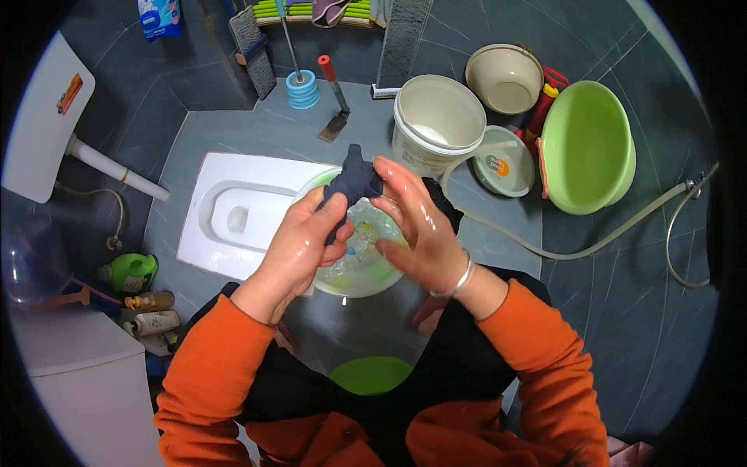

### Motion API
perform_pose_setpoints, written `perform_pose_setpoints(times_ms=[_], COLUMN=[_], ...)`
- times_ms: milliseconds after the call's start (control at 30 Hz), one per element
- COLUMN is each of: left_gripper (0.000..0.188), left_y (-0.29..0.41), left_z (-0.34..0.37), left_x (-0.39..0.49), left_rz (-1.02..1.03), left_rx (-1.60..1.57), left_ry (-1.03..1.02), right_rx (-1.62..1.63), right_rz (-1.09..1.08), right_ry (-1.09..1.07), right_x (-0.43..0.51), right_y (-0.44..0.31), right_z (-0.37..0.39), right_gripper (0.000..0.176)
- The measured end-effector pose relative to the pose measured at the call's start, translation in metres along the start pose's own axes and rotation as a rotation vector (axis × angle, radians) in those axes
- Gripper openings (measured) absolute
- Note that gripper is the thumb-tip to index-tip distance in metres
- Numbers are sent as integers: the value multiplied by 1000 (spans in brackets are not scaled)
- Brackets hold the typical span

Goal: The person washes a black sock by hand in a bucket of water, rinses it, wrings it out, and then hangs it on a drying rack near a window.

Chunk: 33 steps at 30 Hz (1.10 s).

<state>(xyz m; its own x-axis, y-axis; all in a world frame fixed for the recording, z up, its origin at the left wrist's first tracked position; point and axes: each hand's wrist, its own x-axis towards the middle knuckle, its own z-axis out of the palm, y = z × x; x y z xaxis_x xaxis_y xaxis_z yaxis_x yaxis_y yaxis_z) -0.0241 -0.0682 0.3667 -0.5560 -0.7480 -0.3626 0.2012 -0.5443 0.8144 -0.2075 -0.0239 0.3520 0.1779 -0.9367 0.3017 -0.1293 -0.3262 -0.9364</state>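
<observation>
My left hand (312, 239) grips a dark, wet piece of cloth (353, 178), bunched between thumb and fingers. Close to its right edge is my right hand (417, 225), wet, with the fingers apart and a silver bangle on the wrist; whether a fingertip touches the cloth I cannot tell. Both hands are above a round plastic basin (341, 287) with a green-patterned bottom and water in it. A black cloth (446, 204) shows behind my right hand, partly hidden.
A white squat toilet (192, 233) lies left of the basin. Beyond are a scraper (334, 125), a blue plunger (302, 90) and a beige bucket (402, 137). A hose (513, 239) runs right, below a green tub (586, 146). Bottles (154, 322) lie left, near a white cabinet (87, 373).
</observation>
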Motion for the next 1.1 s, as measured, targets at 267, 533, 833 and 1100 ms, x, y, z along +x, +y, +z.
perform_pose_setpoints(times_ms=[267,533,833,1100], left_gripper=[15,33,29,32], left_y=[7,-15,-48,-40], left_z=[-1,1,-7,-20], left_x=[-18,14,43,40], left_rz=[-306,-86,237,820], left_rx=[-205,1091,2037,2000], left_ry=[-478,-199,79,66], right_rx=[-728,-1125,-857,269], right_rz=[-668,-457,258,982], right_ry=[-84,-160,-288,-441], right_x=[13,14,-4,11], right_y=[1,25,56,40], right_z=[-1,14,26,-4], right_gripper=[48,12,14,12])
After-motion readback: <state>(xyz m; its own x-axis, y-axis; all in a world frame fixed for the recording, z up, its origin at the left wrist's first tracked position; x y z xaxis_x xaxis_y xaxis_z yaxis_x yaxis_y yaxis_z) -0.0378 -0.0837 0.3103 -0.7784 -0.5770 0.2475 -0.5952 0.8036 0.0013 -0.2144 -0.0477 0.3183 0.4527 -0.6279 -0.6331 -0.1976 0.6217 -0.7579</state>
